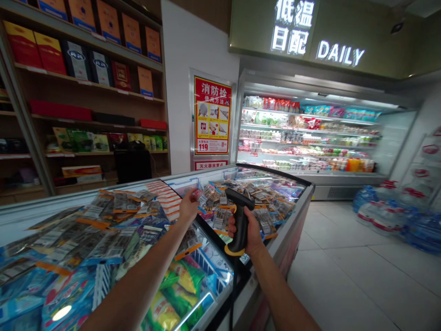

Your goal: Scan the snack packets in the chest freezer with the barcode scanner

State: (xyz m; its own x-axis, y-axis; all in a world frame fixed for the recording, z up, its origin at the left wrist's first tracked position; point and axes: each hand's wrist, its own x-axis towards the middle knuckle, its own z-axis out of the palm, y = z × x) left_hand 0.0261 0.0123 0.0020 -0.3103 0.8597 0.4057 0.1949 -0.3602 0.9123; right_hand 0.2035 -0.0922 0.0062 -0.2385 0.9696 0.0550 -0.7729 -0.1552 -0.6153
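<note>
The chest freezer (296,225) fills the foreground. Beyond its far end stands a lit refrigerated display case (327,179); behind its left part, a wooden shelf unit (86,97) with boxes; between these, on the wall past the freezer, a red notice (212,115). Large water bottles (375,214) stand on the floor to its right. A black frame bar (214,240) crosses its top, between the two packet-strewn areas. Inside its near part are green-and-yellow bags (182,299), partly covered by the left forearm. Flat packets (96,207) are heaped across the freezer. Above its right-hand packets, the right hand (248,232) is wrapped around a black scanner (241,225), which hides some of them. The left hand (189,204), fingers bent, is beside packets near the freezer's middle; whether it grips one I cannot tell.
</note>
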